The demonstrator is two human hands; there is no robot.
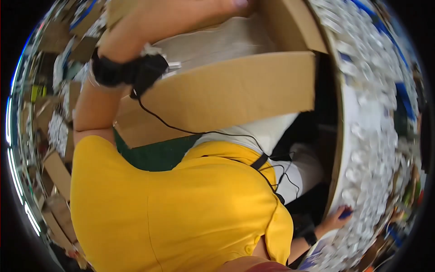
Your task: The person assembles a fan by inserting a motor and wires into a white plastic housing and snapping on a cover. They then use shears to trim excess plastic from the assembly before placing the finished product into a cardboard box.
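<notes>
My left hand (176, 18) reaches over an open cardboard box (222, 93). The frame's upper edge cuts it off; only one stretched digit shows, so I cannot see whether it grips anything. A black strap (122, 70) with a cable circles that wrist. Inside the box lies a pale, translucent sheet or lining (226, 38), with a small white piece (174, 65) by the near wall. Far to the right, my right hand (334, 221) closes on a small dark blue object (345, 213) at the edge of a table covered with clear plastic pieces.
The white table (351, 106) carries many clear plastic pieces (362, 167) in a dense spread. Cardboard cartons (59, 174) are stacked on the left. A thin black cable (181, 130) runs from the wrist strap across to my waist. Green floor (154, 154) shows below the box.
</notes>
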